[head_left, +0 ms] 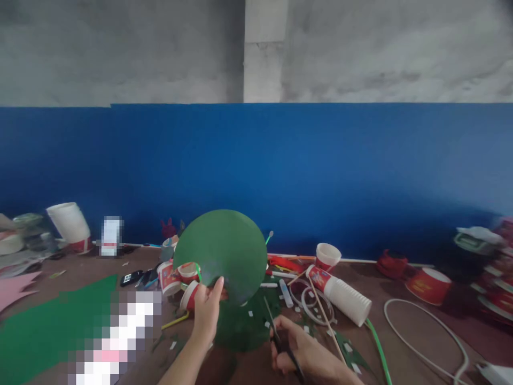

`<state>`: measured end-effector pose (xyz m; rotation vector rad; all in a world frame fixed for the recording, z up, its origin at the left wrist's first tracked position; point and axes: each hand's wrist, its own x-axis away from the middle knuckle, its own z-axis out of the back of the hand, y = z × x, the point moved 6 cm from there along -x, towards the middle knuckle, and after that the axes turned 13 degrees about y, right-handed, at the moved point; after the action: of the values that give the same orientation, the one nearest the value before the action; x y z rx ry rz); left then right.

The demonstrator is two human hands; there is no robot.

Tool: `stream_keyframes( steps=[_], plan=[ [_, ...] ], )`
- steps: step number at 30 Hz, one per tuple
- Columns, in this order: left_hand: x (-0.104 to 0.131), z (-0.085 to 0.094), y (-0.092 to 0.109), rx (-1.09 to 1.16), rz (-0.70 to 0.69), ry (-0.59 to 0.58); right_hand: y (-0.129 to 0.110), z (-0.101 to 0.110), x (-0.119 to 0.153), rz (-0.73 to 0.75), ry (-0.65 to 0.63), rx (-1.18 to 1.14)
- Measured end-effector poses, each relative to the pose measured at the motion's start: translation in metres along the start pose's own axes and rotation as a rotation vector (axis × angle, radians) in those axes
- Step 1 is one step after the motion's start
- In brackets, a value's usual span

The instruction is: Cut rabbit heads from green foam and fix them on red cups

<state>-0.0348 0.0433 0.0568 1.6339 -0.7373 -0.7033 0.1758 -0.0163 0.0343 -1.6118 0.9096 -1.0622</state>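
Observation:
My left hand [206, 315] grips a round green sheet [224, 246] by its lower left edge, thumb on the near face, and holds it tilted up above the table. Dark scissors [271, 321] are in my right hand [298, 345], with their tip pointing up and away, apart from the sheet's lower edge. On the table below the sheet lies more dark green material [244, 331], dotted with small white scraps. Red-and-white paper cups [170, 278] stand partly behind the sheet on the left.
A stack of paper cups [347, 299] lies on its side at right, near clear tape rolls [316, 305] and a thin wooden stick [323, 310]. Large green sheets [60, 321] cover the left. A white cable [433, 315] loops at right. Behind rises a blue wall [280, 171].

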Motion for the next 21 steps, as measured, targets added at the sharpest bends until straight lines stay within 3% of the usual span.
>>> stream_keyframes(
  steps=[3, 8, 21],
  plan=[
    [-0.002, 0.003, -0.008, -0.113, -0.066, 0.024, -0.007, -0.004, -0.003, 0.02, -0.003, 0.06],
    [0.01, -0.002, -0.006, -0.117, -0.134, -0.039, -0.001, -0.006, -0.011, 0.078, 0.038, 0.09],
    [0.017, -0.007, 0.0, -0.044, -0.113, -0.108, 0.007, 0.0, -0.005, 0.053, 0.093, 0.069]
  ],
)
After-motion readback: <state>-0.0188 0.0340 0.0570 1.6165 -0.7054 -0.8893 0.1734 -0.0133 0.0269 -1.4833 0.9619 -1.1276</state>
